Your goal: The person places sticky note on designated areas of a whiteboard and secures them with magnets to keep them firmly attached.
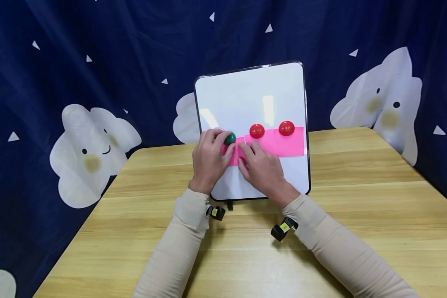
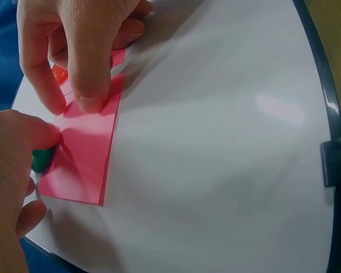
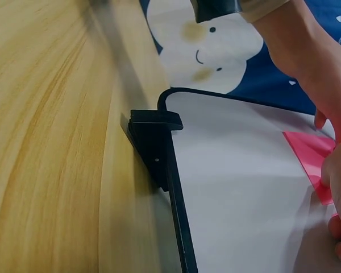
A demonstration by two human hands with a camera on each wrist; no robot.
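Nearest, the right hand (image 1: 262,167) presses flat fingers on the pink paper (image 2: 85,162) against the whiteboard (image 1: 283,89), while the left hand (image 1: 208,159) pinches the green magnet (image 1: 229,139). Seemingly pinning; next, seat it firmly.

Green round magnet (image 1: 229,139) on pink paper sheet (image 1: 234,154), flat against upright whiteboard (image 1: 246,97)

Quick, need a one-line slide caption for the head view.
Left hand pinches a green magnet while right hand presses a pink note onto the whiteboard.
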